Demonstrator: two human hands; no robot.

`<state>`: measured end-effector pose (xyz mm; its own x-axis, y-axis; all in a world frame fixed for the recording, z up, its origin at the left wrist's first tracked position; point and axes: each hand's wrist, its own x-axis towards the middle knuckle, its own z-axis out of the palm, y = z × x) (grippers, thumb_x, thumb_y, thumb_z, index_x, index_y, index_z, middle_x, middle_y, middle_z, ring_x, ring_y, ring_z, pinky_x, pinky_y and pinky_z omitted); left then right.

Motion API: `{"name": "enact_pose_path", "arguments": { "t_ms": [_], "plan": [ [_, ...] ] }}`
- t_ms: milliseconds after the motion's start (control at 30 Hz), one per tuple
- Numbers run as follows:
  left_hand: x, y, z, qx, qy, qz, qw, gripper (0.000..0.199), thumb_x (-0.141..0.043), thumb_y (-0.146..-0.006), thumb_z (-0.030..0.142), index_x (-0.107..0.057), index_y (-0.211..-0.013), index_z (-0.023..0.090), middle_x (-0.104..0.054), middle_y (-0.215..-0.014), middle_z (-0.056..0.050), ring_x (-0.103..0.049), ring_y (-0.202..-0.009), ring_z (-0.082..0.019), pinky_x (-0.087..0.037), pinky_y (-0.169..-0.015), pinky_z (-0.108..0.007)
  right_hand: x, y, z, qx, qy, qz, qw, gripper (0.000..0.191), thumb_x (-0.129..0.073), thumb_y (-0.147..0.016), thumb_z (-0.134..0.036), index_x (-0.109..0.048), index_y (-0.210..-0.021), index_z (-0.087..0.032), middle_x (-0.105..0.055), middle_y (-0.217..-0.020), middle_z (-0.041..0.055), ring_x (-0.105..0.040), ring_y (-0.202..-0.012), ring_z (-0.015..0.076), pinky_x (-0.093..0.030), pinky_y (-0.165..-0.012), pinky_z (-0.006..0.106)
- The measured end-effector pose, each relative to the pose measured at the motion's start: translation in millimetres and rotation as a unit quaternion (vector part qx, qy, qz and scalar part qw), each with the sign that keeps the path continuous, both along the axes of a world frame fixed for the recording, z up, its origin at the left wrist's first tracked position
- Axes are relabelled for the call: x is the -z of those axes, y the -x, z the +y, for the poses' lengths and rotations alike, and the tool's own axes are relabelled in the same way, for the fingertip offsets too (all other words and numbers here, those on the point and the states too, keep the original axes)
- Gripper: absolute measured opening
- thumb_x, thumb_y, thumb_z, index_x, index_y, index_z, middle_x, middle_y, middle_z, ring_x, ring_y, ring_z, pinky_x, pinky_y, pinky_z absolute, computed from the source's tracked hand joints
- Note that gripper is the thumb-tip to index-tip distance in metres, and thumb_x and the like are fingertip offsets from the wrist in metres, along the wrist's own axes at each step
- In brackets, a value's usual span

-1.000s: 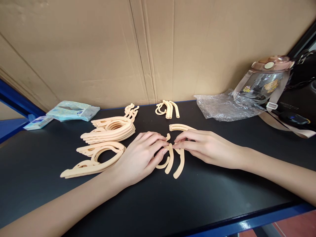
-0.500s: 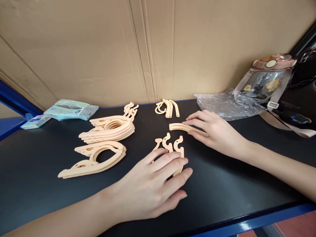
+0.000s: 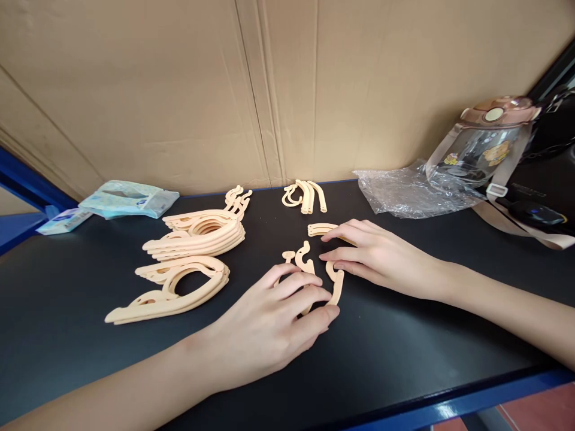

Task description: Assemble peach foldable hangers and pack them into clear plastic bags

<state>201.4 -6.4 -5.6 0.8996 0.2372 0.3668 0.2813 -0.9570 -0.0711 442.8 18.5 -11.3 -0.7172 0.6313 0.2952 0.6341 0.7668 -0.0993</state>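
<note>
Cream plastic parts of folding clothes hangers lie on a black tabletop. My left hand (image 3: 281,320) reaches over several hook parts, its fingers bent and its fingertips at the lower end of the rightmost hanger hook (image 3: 338,288). My right hand (image 3: 380,254) has its thumb and a finger closed on the curved top of that same hook. Its forefinger rests above, over a pair of curved hanger arms (image 3: 320,229) that it partly hides. Another hook (image 3: 303,256) and a small round-headed part (image 3: 288,256) stick out beyond my left fingers, their lower ends covered.
Folded hangers lie in a back stack (image 3: 197,236) and a front stack (image 3: 171,293) at the left. More curved parts (image 3: 309,196) are near the cardboard wall (image 3: 287,90). A tissue pack (image 3: 130,199), plastic wrap (image 3: 404,191) and strapped bottle (image 3: 476,149) stand around the edges.
My right hand has let go of the curved arms and moved left and nearer, onto the rightmost hook. That hook has turned and shifted slightly right. My left fingers have curled in.
</note>
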Motion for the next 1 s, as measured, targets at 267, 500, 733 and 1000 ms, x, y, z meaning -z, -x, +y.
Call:
{"name": "enact_pose_path", "arguments": {
  "t_ms": [267,500,733,1000],
  "plan": [
    [3.9,3.9,7.2,-0.268,-0.121,0.016,0.956,0.028,-0.041,-0.092,0.02,-0.066,-0.099,0.011,-0.062,-0.074,-0.006,-0.059,-0.07,-0.024,-0.04,-0.058,-0.036,0.1,-4.2,2.4,-0.003,-0.033,0.048,0.998,0.025,-0.049,-0.097,-0.026,-0.064,-0.114,-0.017,-0.068,-0.102,0.0078,-0.059,-0.09,0.0193,-0.048,-0.081,0.035],
    [7.3,1.6,2.2,-0.325,-0.054,0.068,0.942,0.032,-0.043,-0.089,0.019,-0.06,-0.115,0.014,-0.065,-0.073,-0.002,-0.064,-0.063,-0.021,-0.035,-0.048,-0.031,-4.6,1.5,-6.5,-0.061,0.055,0.064,0.995,0.026,-0.044,-0.098,-0.024,-0.061,-0.117,-0.018,-0.069,-0.098,0.0063,-0.063,-0.092,0.0168,-0.05,-0.082,0.032],
    [1.7,2.0,3.8,-0.384,0.004,0.076,0.92,0.024,-0.044,-0.084,0.018,-0.057,-0.104,0.019,-0.066,-0.068,-0.001,-0.061,-0.052,-0.02,-0.026,-0.043,-0.026,-5.4,3.1,-6.6,-0.077,0.101,0.136,0.983,0.025,-0.052,-0.095,-0.025,-0.06,-0.118,-0.02,-0.067,-0.106,0.0066,-0.061,-0.101,0.0173,-0.051,-0.089,0.033],
    [1.2,3.4,4.5,-0.401,0.004,0.086,0.912,0.012,-0.046,-0.085,0.021,-0.048,-0.074,0.021,-0.063,-0.06,0.001,-0.056,-0.045,-0.016,-0.021,-0.039,-0.023,-4.0,0.7,-3.8,-0.074,0.064,0.11,0.989,0.023,-0.05,-0.095,-0.022,-0.06,-0.116,-0.019,-0.068,-0.103,0.0061,-0.062,-0.096,0.0166,-0.051,-0.087,0.032]
  ]
}}
